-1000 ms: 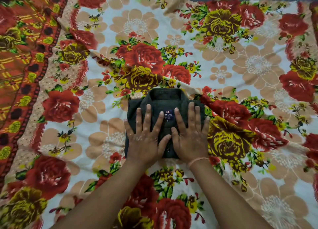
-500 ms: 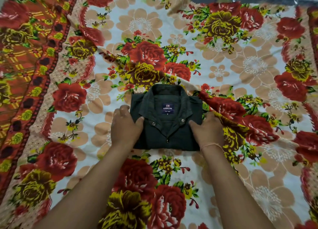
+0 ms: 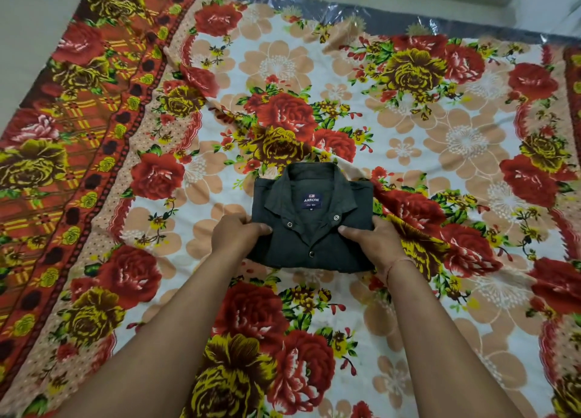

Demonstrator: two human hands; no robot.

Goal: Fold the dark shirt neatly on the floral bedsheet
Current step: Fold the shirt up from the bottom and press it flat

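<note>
The dark shirt [image 3: 309,238] lies folded into a compact rectangle in the middle of the floral bedsheet [image 3: 408,153], collar open and pointing away from me, a blue brand label showing inside the neck. My left hand [image 3: 237,236] grips the shirt's left edge, thumb on top and fingers tucked under. My right hand [image 3: 374,244] grips the right edge the same way, with a thin thread band on the wrist. The shirt's near-left corner looks slightly raised off the sheet.
The bedsheet has a red and yellow patterned border [image 3: 63,128] on the left and wrinkles near the shirt. A shiny plastic strip [image 3: 345,12] runs along the sheet's far edge, with pale floor [image 3: 37,24] beyond at the left.
My hands went from pressing flat on top of the shirt to its two sides and now grip the edges. The collar and label became visible.
</note>
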